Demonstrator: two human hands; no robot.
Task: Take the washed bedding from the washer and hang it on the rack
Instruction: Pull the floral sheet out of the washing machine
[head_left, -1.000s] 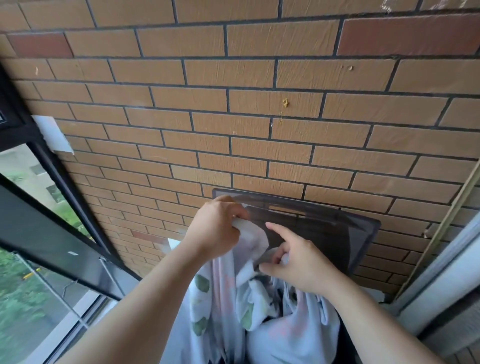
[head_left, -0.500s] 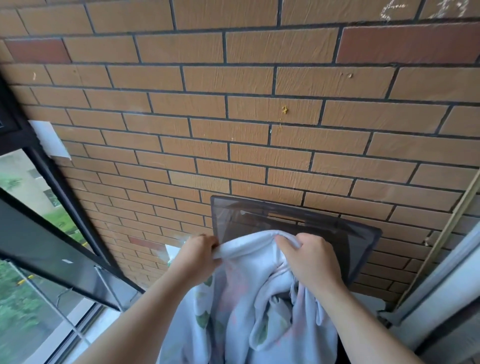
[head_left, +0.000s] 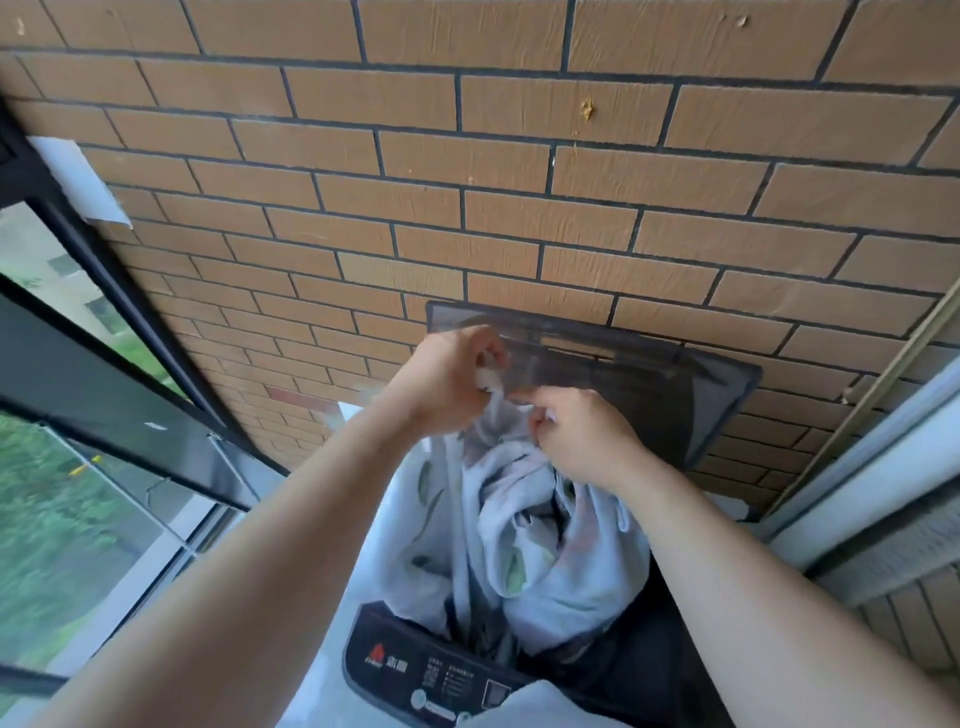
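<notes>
I see the pale white bedding with green leaf prints (head_left: 524, 525) hanging up out of the open top-loading washer with the dark control panel (head_left: 415, 670). My left hand (head_left: 447, 379) and right hand (head_left: 576, 436) both pinch its upper edge, close together. Behind them the washer's dark translucent lid (head_left: 649, 384) leans on the tan brick wall (head_left: 519, 156).

A top-loading washer (head_left: 415, 670) stands against a brick wall (head_left: 519, 208), its lid (head_left: 649, 395) raised and leaning back on the bricks. Bedding (head_left: 519, 530) rises out of the drum, its top edge gathered between a left hand (head_left: 447, 384) and a right hand (head_left: 582, 436), close together in front of the lid. The control panel (head_left: 415, 675) lies nearest the camera. A window frame (head_left: 104, 374) runs along the left; a rail (head_left: 893, 374) slants up on the right.
</notes>
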